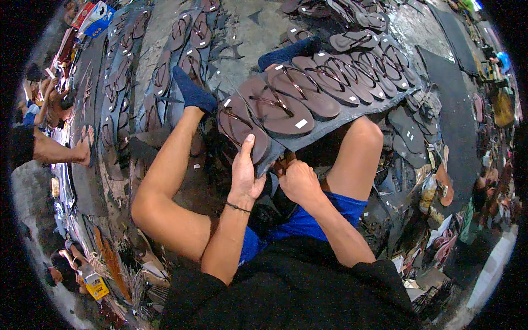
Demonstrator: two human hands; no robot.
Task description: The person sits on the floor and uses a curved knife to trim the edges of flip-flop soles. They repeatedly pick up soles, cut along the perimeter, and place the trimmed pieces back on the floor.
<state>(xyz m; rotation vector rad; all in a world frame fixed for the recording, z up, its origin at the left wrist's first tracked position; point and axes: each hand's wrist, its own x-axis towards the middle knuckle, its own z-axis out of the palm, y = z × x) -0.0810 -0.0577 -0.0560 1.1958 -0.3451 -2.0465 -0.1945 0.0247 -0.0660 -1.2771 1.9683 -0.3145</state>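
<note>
The person's left hand [246, 176] is pinching the near-left end of a dark sheet [274, 154], its thumb pressing on the nearest of the brown thong sandals [283, 115] lining that sheet; several soles are bearing small white labels. Sheet is slanting from the hands to upper right, its far end reaching past the right knee [366, 135]. Right hand [300, 179] is curling its fingers inward just beneath the near edge, close beside the left; cannot tell what, if anything, it is gripping. Dark band [239, 207] is circling the left wrist. Navy sock [193, 93] is covering the left foot, near the sheet's left end. More sandals [113, 82] are lying in rows at upper left; another person's bare foot [85, 146] is showing at far left.
</note>
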